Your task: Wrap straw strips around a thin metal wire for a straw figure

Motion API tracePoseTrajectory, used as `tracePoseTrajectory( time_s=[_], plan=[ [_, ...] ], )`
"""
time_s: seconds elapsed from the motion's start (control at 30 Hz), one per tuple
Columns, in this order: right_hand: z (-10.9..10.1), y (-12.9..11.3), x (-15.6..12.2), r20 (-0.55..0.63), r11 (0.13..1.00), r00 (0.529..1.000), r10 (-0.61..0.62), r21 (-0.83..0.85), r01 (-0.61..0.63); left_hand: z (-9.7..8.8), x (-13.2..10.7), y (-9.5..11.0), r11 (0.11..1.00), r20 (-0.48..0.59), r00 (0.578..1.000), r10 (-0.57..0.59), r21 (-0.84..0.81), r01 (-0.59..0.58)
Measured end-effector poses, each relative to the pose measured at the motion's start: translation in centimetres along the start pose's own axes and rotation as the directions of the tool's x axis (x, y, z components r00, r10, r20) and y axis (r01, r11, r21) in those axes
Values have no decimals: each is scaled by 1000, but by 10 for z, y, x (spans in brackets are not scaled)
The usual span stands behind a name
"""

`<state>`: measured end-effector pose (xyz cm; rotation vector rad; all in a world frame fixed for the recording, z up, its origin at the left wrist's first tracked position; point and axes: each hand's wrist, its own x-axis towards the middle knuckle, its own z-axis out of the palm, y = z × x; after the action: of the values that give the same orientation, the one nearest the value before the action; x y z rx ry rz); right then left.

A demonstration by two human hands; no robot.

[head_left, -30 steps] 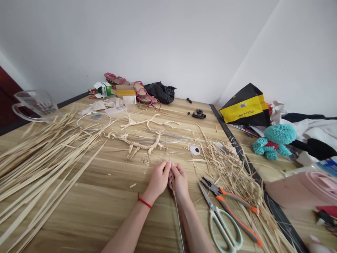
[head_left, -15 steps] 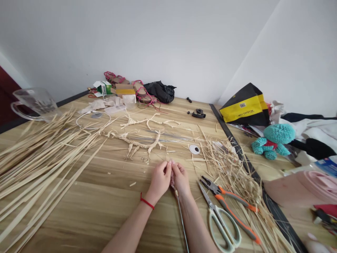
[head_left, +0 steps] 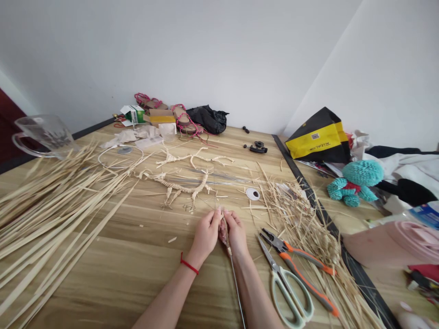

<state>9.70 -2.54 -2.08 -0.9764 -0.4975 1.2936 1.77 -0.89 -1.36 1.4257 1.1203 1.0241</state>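
The left hand [head_left: 206,231] and right hand [head_left: 237,231] pinch the wrapped end [head_left: 224,235] of a wire [head_left: 235,283], fingertips [head_left: 216,216] nearly meeting, perhaps for steadying it

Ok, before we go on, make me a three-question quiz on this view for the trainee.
1. Which hand has the red band at its wrist: (a) left, (b) right, (c) both?
2. Fill in: the orange-handled tool lying beside the scissors is a pair of ____.
3. True or false: a thin rod runs back between the left forearm and the right forearm.

Key:
1. (a), the left hand.
2. Pliers.
3. True.
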Motion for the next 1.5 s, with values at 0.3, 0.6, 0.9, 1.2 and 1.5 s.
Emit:
tracePoseTrajectory(
  time_s=[0.3,0.6,0.9,1.2,1.5],
  plan=[
    [4,2,0,-89,1000,996,11,10,-10,0,-2,2,996,-12,999,31,80,-30],
    [2,0,-2,-81,998,996,37,51,-33,0,-3,4,996,38,999,25,86,-28],
    [4,-1,-5,-86,998,996,19,64,-13,-3,-2,4,978,26,994,108,176,-111],
    [0,-1,-4,-31,995,997,65,79,-63,-10,-2,3,985,57,992,111,130,-118],
    [6,-5,-13,-17,998,1000,-12,-57,11,-25,5,5,965,-7,984,179,198,-174]
  ],
)
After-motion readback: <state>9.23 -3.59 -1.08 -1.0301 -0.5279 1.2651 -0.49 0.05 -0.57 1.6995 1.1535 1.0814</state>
